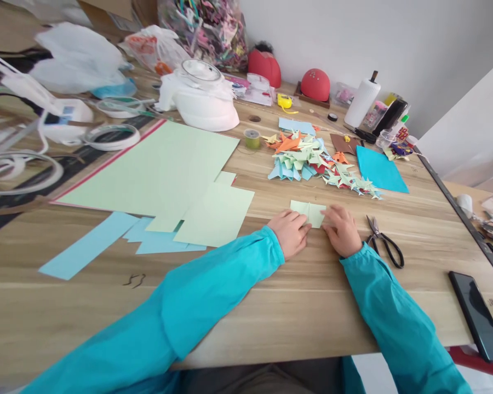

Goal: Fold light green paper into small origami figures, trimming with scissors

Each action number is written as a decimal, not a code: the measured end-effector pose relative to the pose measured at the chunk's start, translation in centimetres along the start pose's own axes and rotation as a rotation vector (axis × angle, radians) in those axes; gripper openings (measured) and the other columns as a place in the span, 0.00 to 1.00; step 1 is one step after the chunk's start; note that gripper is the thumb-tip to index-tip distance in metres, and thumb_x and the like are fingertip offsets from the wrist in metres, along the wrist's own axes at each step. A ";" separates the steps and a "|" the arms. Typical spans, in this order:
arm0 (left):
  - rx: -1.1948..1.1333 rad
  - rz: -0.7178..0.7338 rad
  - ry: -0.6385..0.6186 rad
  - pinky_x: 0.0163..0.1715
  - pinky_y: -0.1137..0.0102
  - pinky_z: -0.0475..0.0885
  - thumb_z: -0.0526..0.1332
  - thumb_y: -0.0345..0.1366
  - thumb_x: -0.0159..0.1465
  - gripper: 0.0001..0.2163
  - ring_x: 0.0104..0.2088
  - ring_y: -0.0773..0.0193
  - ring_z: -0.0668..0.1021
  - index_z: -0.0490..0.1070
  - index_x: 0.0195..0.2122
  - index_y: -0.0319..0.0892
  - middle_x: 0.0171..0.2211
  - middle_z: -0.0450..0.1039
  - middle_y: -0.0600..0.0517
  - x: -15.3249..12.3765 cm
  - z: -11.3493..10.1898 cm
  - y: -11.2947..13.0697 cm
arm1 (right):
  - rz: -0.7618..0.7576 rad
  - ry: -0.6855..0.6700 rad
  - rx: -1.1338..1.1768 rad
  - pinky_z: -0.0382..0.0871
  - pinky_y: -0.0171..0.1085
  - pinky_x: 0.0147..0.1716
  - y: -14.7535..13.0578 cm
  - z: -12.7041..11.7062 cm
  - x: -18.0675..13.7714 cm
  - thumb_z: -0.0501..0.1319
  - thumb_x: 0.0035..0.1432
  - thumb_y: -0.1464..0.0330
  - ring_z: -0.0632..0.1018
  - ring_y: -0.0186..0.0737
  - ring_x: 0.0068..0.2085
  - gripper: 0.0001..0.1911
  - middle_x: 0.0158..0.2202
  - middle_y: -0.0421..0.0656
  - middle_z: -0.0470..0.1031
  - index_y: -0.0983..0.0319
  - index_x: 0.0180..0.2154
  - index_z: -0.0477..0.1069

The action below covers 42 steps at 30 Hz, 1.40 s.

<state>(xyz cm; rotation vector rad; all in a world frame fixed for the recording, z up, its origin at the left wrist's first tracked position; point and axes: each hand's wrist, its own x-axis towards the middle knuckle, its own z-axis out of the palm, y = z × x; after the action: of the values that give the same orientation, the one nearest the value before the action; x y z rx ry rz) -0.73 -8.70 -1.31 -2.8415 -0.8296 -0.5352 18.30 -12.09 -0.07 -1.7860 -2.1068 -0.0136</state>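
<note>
A small pale green paper (pixel 308 212) lies on the wooden table (pixel 271 306) in front of me, with a crease down its middle. My left hand (pixel 290 232) rests on its near left corner, fingers curled and pressing the edge. My right hand (pixel 342 230) presses the paper's right side with bent fingers. Both arms wear turquoise sleeves. Just beyond the paper lies a pile of folded paper shapes (pixel 312 158) in green, blue, orange and red.
Black scissors (pixel 384 241) lie right of my right hand. A dark phone (pixel 479 317) sits at the table's right edge. Large pale green sheets (pixel 160 169) and blue strips (pixel 90 243) lie to the left, a teal sheet (pixel 380 169) to the right. Clutter lines the back.
</note>
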 end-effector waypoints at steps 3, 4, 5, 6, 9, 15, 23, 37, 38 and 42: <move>0.008 -0.005 0.025 0.39 0.62 0.62 0.52 0.37 0.61 0.13 0.37 0.57 0.69 0.73 0.41 0.39 0.34 0.69 0.47 0.0 0.0 0.1 | -0.202 0.025 -0.018 0.57 0.45 0.50 -0.6 0.0 -0.2 0.55 0.55 0.74 0.68 0.44 0.48 0.13 0.46 0.45 0.70 0.56 0.37 0.76; 0.012 -0.006 0.033 0.39 0.62 0.62 0.52 0.37 0.62 0.13 0.36 0.57 0.69 0.73 0.40 0.39 0.34 0.69 0.47 0.0 0.1 0.2 | -0.241 0.033 -0.042 0.56 0.45 0.50 -1.0 0.0 -0.3 0.55 0.54 0.74 0.69 0.43 0.47 0.13 0.44 0.45 0.71 0.56 0.36 0.76; 0.015 -0.008 0.042 0.39 0.62 0.62 0.53 0.37 0.62 0.12 0.36 0.57 0.69 0.73 0.39 0.38 0.33 0.69 0.47 0.1 0.1 0.2 | -0.267 0.041 -0.073 0.56 0.45 0.50 -1.3 0.1 -0.4 0.55 0.54 0.75 0.69 0.43 0.45 0.13 0.42 0.45 0.72 0.56 0.36 0.76; 0.019 -0.010 0.051 0.39 0.61 0.62 0.53 0.37 0.62 0.12 0.36 0.57 0.69 0.73 0.38 0.38 0.33 0.69 0.47 0.1 0.2 0.4 | -0.286 0.049 -0.104 0.56 0.45 0.49 -1.6 0.2 -0.5 0.55 0.55 0.75 0.70 0.42 0.44 0.13 0.41 0.45 0.73 0.57 0.36 0.76; 0.044 -0.008 0.090 0.40 0.61 0.62 0.53 0.35 0.62 0.11 0.34 0.58 0.70 0.73 0.34 0.37 0.30 0.69 0.47 0.3 0.2 0.8 | -0.329 0.073 -0.213 0.56 0.44 0.49 -2.6 0.4 -0.6 0.54 0.56 0.75 0.70 0.42 0.41 0.11 0.38 0.45 0.74 0.60 0.34 0.75; 0.079 -0.004 0.131 0.43 0.61 0.61 0.53 0.32 0.62 0.11 0.32 0.60 0.71 0.73 0.28 0.37 0.27 0.69 0.48 0.4 -0.3 1.2 | -0.371 0.110 -0.389 0.55 0.46 0.50 -3.9 0.4 -0.4 0.55 0.56 0.76 0.69 0.40 0.34 0.13 0.29 0.43 0.73 0.62 0.22 0.72; 0.070 -0.001 0.125 0.37 0.61 0.62 0.52 0.32 0.62 0.12 0.30 0.60 0.71 0.73 0.28 0.37 0.27 0.69 0.48 0.3 -0.3 1.1 | -0.361 0.146 -0.308 0.53 0.45 0.50 -2.9 -0.1 -0.7 0.57 0.55 0.75 0.71 0.37 0.33 0.11 0.32 0.40 0.77 0.60 0.24 0.74; -0.091 -0.013 0.266 0.36 0.65 0.69 0.51 0.31 0.63 0.11 0.35 0.60 0.74 0.73 0.38 0.37 0.32 0.74 0.47 -0.2 2.4 -0.6 | -0.315 0.140 -0.168 0.55 0.42 0.48 -2.2 0.0 -0.5 0.58 0.53 0.70 0.72 0.40 0.37 0.07 0.35 0.43 0.77 0.61 0.34 0.74; -0.101 -0.007 0.276 0.36 0.65 0.70 0.51 0.31 0.63 0.11 0.35 0.60 0.74 0.72 0.38 0.36 0.32 0.75 0.47 -0.2 2.5 -0.9 | -0.315 0.139 -0.176 0.55 0.42 0.47 -2.2 0.0 -0.5 0.57 0.55 0.68 0.72 0.40 0.37 0.08 0.34 0.43 0.77 0.60 0.34 0.74; -0.059 0.076 0.253 0.36 0.65 0.70 0.51 0.30 0.64 0.11 0.35 0.60 0.74 0.72 0.38 0.35 0.32 0.76 0.46 0.0 2.5 -1.5 | -0.333 0.156 -0.192 0.56 0.40 0.46 -2.4 0.1 -0.3 0.57 0.57 0.67 0.71 0.38 0.36 0.08 0.33 0.43 0.76 0.59 0.31 0.74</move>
<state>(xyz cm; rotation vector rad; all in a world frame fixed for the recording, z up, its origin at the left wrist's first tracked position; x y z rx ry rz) -0.82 -6.94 -3.60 -2.7638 -0.6687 -0.8986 16.02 -12.80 0.34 -1.4542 -2.3239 -0.4422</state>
